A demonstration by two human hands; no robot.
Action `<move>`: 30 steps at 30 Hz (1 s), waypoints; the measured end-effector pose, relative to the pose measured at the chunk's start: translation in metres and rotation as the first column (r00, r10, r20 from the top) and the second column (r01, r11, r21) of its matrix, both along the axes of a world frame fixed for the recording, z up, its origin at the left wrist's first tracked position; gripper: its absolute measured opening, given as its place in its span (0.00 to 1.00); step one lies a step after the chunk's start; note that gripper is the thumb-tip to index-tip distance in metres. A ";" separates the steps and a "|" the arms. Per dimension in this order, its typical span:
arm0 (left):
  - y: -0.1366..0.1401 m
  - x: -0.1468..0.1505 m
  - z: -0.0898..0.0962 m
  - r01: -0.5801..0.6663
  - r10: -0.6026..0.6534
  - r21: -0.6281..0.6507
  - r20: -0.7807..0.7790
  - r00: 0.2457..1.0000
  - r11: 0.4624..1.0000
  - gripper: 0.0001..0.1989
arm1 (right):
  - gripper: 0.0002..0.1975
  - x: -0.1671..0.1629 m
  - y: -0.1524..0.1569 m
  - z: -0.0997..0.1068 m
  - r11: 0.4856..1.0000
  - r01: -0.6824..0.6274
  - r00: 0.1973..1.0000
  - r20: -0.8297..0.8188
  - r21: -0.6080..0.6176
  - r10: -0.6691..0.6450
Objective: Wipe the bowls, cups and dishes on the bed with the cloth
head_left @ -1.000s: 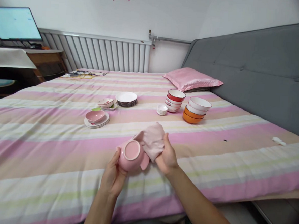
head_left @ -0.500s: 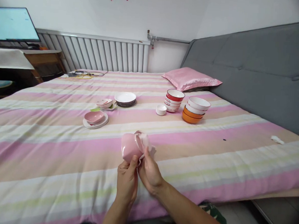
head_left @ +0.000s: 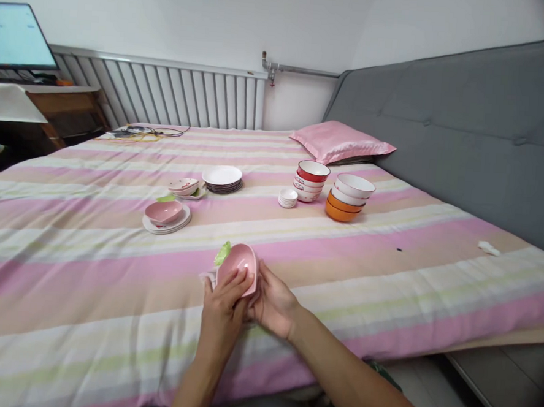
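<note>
A pink peach-shaped bowl (head_left: 237, 261) with a green leaf-shaped handle (head_left: 223, 253) is held above the near part of the bed, its inside turned toward me. My left hand (head_left: 227, 296) lays its fingers over the near rim into the bowl. Fingers of my right hand (head_left: 275, 302) hold the bowl's right side, partly hidden behind it. A bit of pale cloth (head_left: 207, 277) shows at the bowl's left, beside my left hand; which hand grips it is hidden.
On the striped bed stand a similar pink bowl (head_left: 163, 211) on plates (head_left: 178, 223), small dishes (head_left: 183, 186), stacked plates (head_left: 222, 176), small white dishes (head_left: 288, 198), red-rimmed bowls (head_left: 311, 172) and white-and-orange bowls (head_left: 346, 199). A pink pillow (head_left: 343, 142) lies behind, near the grey headboard (head_left: 457, 116).
The bowl has turned from showing its outside to showing its inside and leaf handle. My left fingers have moved into it. The cloth has gone from its right to its left. The view shifted slightly.
</note>
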State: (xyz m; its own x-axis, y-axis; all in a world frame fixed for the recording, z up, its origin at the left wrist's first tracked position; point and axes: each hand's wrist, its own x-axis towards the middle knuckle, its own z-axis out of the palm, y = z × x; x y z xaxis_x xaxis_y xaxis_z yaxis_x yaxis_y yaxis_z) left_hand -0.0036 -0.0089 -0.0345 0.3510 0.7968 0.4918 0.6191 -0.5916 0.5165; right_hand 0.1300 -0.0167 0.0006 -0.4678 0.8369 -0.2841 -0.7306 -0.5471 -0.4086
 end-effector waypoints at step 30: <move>0.007 0.008 0.008 0.010 0.080 0.453 -0.178 0.981 0.892 0.28 | 0.06 0.037 0.017 -0.013 0.944 0.058 0.367 0.873 0.325 -0.323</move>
